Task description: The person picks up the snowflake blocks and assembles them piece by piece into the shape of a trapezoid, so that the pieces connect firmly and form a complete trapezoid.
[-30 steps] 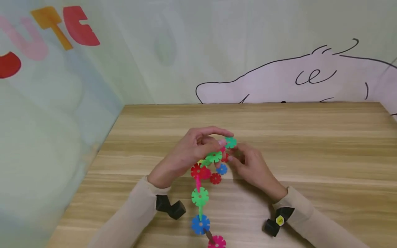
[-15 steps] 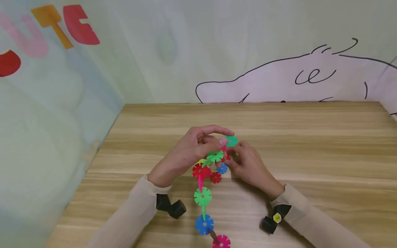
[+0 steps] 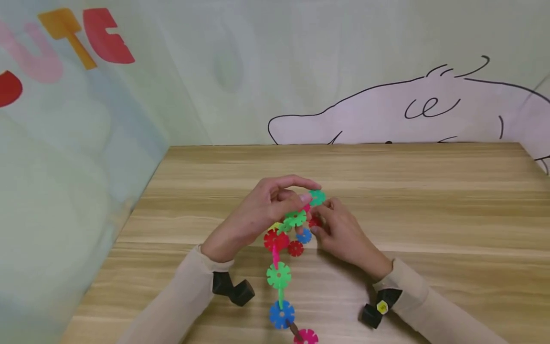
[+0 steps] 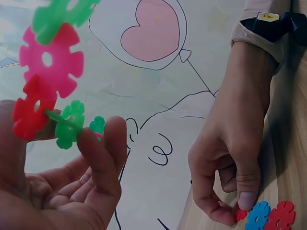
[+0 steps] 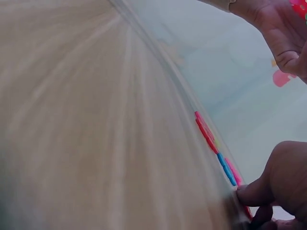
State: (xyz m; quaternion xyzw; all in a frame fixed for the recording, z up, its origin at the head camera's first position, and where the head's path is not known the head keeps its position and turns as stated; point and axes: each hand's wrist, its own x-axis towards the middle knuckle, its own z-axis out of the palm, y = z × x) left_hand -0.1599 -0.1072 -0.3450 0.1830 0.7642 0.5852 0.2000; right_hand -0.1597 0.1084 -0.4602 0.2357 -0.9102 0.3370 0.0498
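My left hand (image 3: pixel 258 212) pinches the upper end of a linked chain of notched plastic snowflake discs, raised off the table. A teal disc (image 3: pixel 317 198) tips that end, beside the left fingertips. Below the hand the chain runs toward me through a green disc (image 3: pixel 279 275), a blue disc (image 3: pixel 281 314) and a pink disc (image 3: pixel 306 337). Down at the tabletop, my right hand (image 3: pixel 345 236) pinches a loose red disc (image 4: pixel 241 213) between thumb and fingers, partly covering it. Close by lie a loose blue disc (image 4: pixel 258 215) and another red disc (image 4: pixel 280 216).
The wood-grain table (image 3: pixel 451 215) stretches out on both sides of the hands. A printed wall (image 3: pixel 240 71) with a line drawing borders its far edge, and another printed wall stands at the left. Black wrist cameras (image 3: pixel 242 292) sit on both sleeves.
The right hand has moved slightly left and its thumb and fingers have come together on the loose red disc. The left hand stays almost still, and the chain's hanging part has swayed a little.
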